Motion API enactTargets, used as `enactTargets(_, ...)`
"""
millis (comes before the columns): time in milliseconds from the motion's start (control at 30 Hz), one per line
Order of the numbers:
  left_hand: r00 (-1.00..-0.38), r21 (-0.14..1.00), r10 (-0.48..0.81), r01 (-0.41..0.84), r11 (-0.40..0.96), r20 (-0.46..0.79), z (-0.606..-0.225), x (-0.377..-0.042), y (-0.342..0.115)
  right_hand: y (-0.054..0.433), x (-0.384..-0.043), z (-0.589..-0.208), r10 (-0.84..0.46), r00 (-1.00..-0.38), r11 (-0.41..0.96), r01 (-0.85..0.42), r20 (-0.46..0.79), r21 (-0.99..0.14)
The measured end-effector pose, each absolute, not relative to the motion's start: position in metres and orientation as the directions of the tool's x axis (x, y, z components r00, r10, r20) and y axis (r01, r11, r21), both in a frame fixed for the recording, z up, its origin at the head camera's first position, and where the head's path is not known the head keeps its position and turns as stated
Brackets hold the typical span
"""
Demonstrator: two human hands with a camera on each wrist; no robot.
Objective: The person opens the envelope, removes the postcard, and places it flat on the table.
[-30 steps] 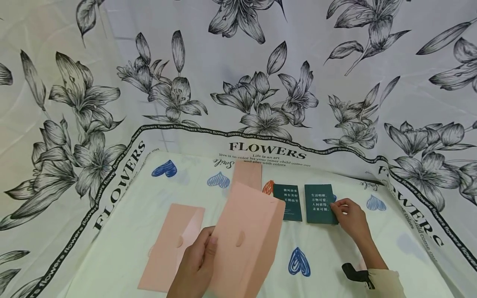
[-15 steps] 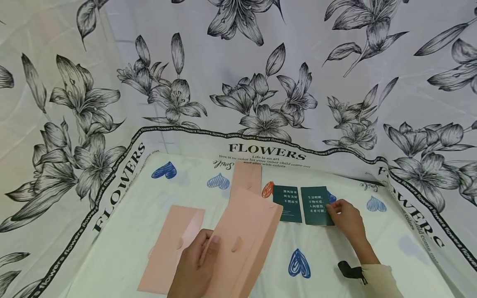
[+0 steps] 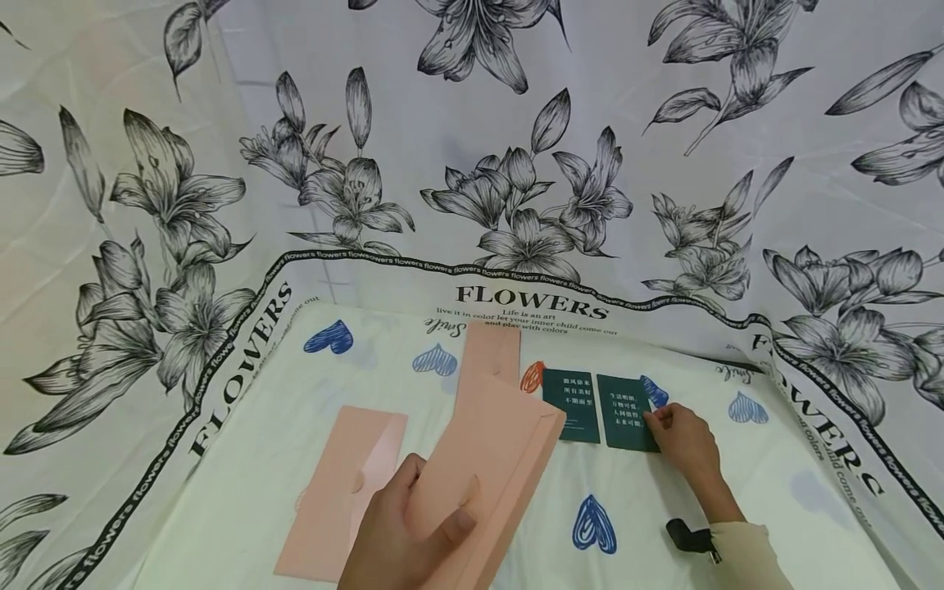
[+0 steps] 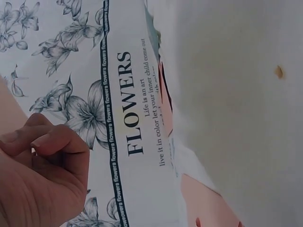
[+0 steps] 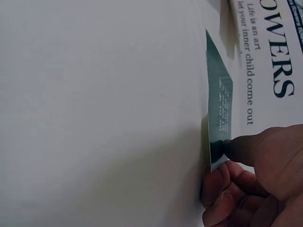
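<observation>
My left hand [image 3: 398,524] grips a pink envelope [image 3: 490,434] in the head view, its thumb lying over the front near the flap's slot. The envelope is tilted, its side edge gaping a little. At the right, my right hand [image 3: 686,442] pinches the edge of a dark green card [image 3: 625,414] printed with white characters. In the right wrist view that card [image 5: 220,99] sits between thumb and fingers, seen steeply from the side. A second green card [image 3: 568,393] lies flat just left of it. In the left wrist view the left hand [image 4: 47,170] shows curled fingers.
Two more pink envelopes lie on the cloth: one with a flap [image 3: 339,492] at the left, another [image 3: 490,348] behind the held one. The white tablecloth [image 3: 649,508] bears printed hearts. A flower-printed curtain [image 3: 472,123] rises behind. A black strap piece [image 3: 689,537] sits at the right wrist.
The left thumb has shifted from the envelope's left edge onto its front. The right hand has drawn the green card slightly left and nearer, tilting it; a blue heart now shows beside it.
</observation>
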State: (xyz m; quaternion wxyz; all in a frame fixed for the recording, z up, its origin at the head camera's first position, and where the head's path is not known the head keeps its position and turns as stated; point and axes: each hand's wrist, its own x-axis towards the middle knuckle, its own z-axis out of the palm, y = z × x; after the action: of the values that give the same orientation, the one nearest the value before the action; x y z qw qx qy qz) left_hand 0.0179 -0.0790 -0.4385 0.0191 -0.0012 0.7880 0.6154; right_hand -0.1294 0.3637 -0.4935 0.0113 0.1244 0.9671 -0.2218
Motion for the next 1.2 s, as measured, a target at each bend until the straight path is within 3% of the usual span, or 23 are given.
enactTargets(200,-0.997,0.959,-0.014,-0.082,0.271,-0.081,-0.435,0.019,-0.074,0.363,-0.131,-0.500,0.244,-0.968,0.878,0.246,-0.058,-0.410)
enactTargets(433,-0.999,0.965,-0.032,0.008,0.263,0.017,-0.437,0.020,-0.073,0.359,-0.129,-0.498,0.266,-0.964,0.875,0.249,-0.017,-0.416)
enactTargets(667,-0.997,0.957,-0.049,0.049,0.287,0.065,-0.439,0.019,-0.071,0.316,-0.103,-0.457,0.100,-0.972,0.827,-0.037,0.212,-0.561)
enactTargets(767,-0.990,0.936,-0.074,0.089,0.340,0.121,-0.441,0.017,-0.068,0.280,-0.080,-0.428,0.002,-0.985,0.719,-0.116,0.170,-0.685)
enactTargets(867,-0.981,0.915,-0.105,0.111,0.389,0.164,-0.443,0.016,-0.060,0.251,-0.054,-0.405,-0.189,-0.976,0.539,-0.197,0.110,-0.819)
enactTargets(967,-0.975,0.891,-0.135,0.100,0.442,0.177,-0.441,0.016,-0.052,0.233,-0.034,-0.395,-0.435,-0.893,0.299,-0.260,0.111,-0.918)
enactTargets(1033,-0.973,0.869,-0.149,0.080,0.488,0.174,-0.439,0.017,-0.047,0.224,-0.023,-0.394,-0.538,-0.836,0.169,-0.237,0.113,-0.957)
enactTargets(1100,-0.975,0.843,-0.153,0.056,0.534,0.161,-0.437,0.018,-0.042,0.215,-0.015,-0.394,-0.578,-0.808,0.106,-0.213,0.115,-0.971)
enactTargets(1200,-0.980,0.818,-0.137,0.040,0.574,0.144,-0.434,0.019,-0.037,0.204,-0.009,-0.393,-0.547,-0.830,0.102,-0.194,0.108,-0.976)
